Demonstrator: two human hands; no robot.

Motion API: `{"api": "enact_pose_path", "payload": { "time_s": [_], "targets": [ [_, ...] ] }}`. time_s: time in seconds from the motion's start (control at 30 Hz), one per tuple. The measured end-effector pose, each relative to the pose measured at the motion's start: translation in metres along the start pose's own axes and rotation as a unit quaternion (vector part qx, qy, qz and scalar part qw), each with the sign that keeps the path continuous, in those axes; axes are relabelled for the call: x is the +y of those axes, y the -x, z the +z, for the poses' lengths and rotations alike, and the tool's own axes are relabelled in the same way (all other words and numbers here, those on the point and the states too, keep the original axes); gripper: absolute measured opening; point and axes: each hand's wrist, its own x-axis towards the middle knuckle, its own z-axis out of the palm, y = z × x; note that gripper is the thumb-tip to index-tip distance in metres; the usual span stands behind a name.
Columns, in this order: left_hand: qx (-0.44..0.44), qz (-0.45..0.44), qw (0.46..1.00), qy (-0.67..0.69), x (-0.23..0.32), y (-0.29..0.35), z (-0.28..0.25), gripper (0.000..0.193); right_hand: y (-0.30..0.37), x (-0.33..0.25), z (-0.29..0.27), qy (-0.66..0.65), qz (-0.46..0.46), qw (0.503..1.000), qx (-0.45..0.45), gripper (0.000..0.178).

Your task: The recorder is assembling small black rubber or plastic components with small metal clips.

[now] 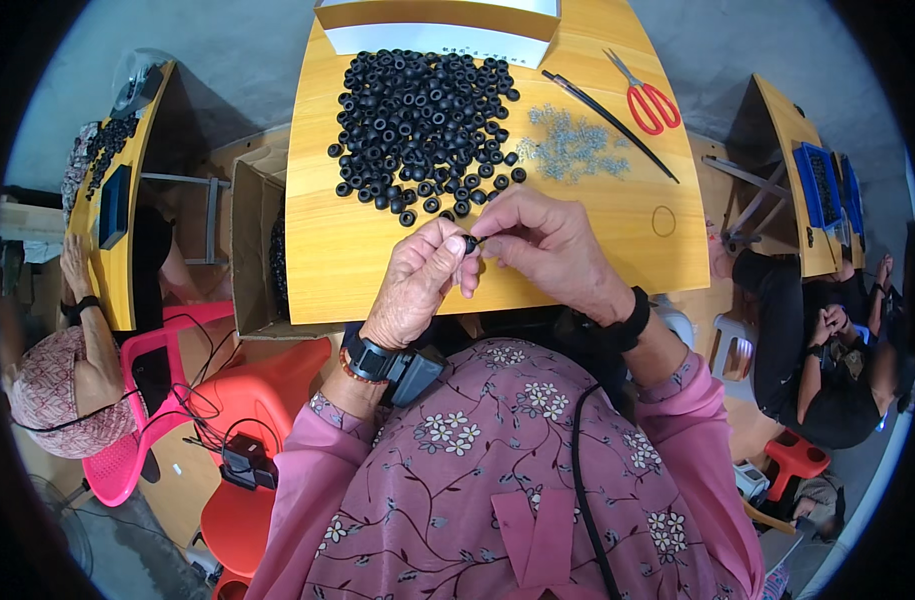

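Above the near edge of the wooden table (627, 245), my left hand (409, 283) pinches a small black ring-shaped piece (468, 244) between thumb and fingers. My right hand (552, 245) meets it from the right, its fingertips closed at the piece's side; a thin dark bit shows there, too small to name. Just beyond my hands lies a large heap of similar black ring-shaped pieces (417, 125). To the right of the heap is a scatter of small silvery metal pieces (569, 145).
Red-handled scissors (649, 105) and a thin black rod (617, 122) lie at the table's right, with a rubber band (663, 221) nearer. A white box (437, 35) stands at the back. A cardboard box (259, 250) is left of the table. Other people sit at tables on both sides.
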Motion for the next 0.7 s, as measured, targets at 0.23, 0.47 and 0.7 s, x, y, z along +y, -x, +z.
{"api": "enact_pose_path", "payload": {
  "time_s": [0.23, 0.47, 0.7],
  "targets": [
    [0.017, -0.001, 1.000, -0.012, 0.000, -0.001, 0.003, 0.024, 0.000, 0.000, -0.003, 0.002, -0.014, 1.000, -0.016, 0.009],
    [0.003, -0.005, 1.000, -0.009, -0.001, -0.001, -0.001, 0.023, -0.001, -0.008, -0.004, -0.032, 0.023, 0.999, -0.033, 0.007],
    [-0.002, -0.004, 1.000, -0.015, -0.001, -0.001, -0.001, 0.023, 0.000, 0.001, -0.005, -0.041, 0.074, 0.996, 0.004, 0.010]
  ]
}}
